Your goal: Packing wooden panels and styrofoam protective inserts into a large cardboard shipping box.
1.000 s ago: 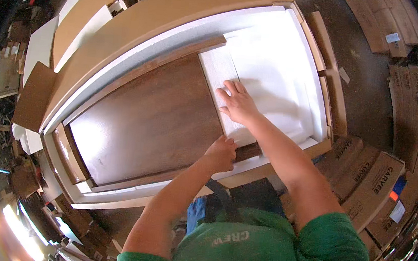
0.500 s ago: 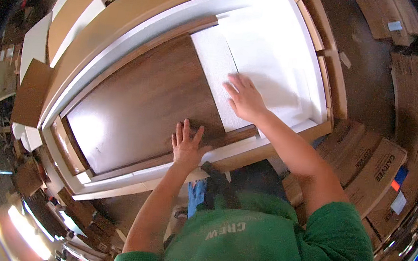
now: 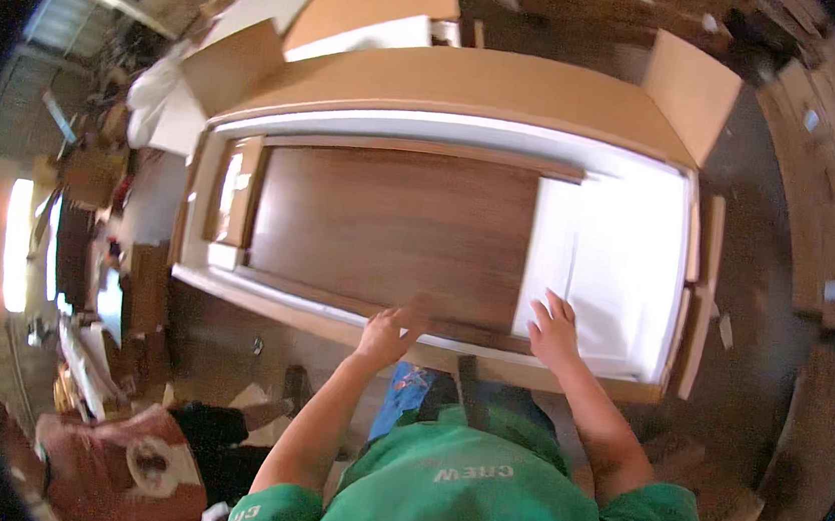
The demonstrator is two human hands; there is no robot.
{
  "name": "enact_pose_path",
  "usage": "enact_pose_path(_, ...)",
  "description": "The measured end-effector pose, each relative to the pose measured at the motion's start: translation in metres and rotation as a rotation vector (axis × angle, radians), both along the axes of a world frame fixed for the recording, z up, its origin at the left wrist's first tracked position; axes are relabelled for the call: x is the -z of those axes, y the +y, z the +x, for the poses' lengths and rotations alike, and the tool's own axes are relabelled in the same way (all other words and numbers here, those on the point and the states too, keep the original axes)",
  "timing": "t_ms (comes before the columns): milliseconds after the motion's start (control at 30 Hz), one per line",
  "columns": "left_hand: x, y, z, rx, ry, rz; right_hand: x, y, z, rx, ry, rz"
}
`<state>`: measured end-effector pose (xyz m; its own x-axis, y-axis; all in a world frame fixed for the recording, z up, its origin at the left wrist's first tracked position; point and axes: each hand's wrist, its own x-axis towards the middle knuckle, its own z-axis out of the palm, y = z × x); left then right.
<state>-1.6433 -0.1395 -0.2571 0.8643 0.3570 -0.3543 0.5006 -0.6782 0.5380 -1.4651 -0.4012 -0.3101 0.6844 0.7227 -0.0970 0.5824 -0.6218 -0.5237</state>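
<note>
A long cardboard box (image 3: pixel 474 90) lies open in front of me, lined with white foam (image 3: pixel 629 251). Inside, a dark brown wood panel (image 3: pixel 390 228) with raised wooden edges takes up the left and middle. A white strip (image 3: pixel 548 238) borders the panel's right end. My left hand (image 3: pixel 386 338) is over the box's near edge beside the panel, slightly blurred, its fingers stretched out toward the wood and holding nothing. Above the near end of the white strip, my right hand (image 3: pixel 555 332) has its fingers apart and empty. Whether either hand touches the surface is unclear.
Raised cardboard flaps (image 3: pixel 693 96) stand at the box's far corners. White and brown packing sheets (image 3: pixel 381 11) lie behind it. Another person (image 3: pixel 121 463) in a reddish shirt is at the lower left. Stacked flat cardboard (image 3: pixel 826 189) stands along the right.
The view has turned, so the box now lies nearly level across it. My right hand has drawn back from the middle of the white strip toward the near edge. Another person has come into view.
</note>
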Motion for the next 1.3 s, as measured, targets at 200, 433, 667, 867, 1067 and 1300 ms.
enact_pose_path(200,-0.023,0.016,-0.088,-0.119,-0.306,0.112,-0.031,-0.041,-0.025,0.138,-0.147,-0.032)
enact_pose_path(433,-0.009,0.058,-0.107,-0.193,-0.34,0.131,-0.076,-0.072,-0.077,0.592,-0.201,0.052)
enact_pose_path(667,-0.001,0.06,-0.051,0.334,-0.049,-0.016,-0.064,-0.142,-0.236,0.784,-0.281,-0.169)
enact_pose_path(867,-0.018,0.027,0.0,0.555,-0.126,-0.142,-0.162,-0.203,-0.356,1.155,-0.016,-0.396)
enact_pose_path(1067,-0.057,-0.009,0.006,0.477,-0.166,-0.194,-0.21,-0.278,-0.389,1.609,-0.517,-0.235)
enact_pose_path(1300,-0.073,-0.146,-0.005,0.398,-0.174,-0.302,-0.337,-0.346,-0.409,1.304,-0.59,-0.15)
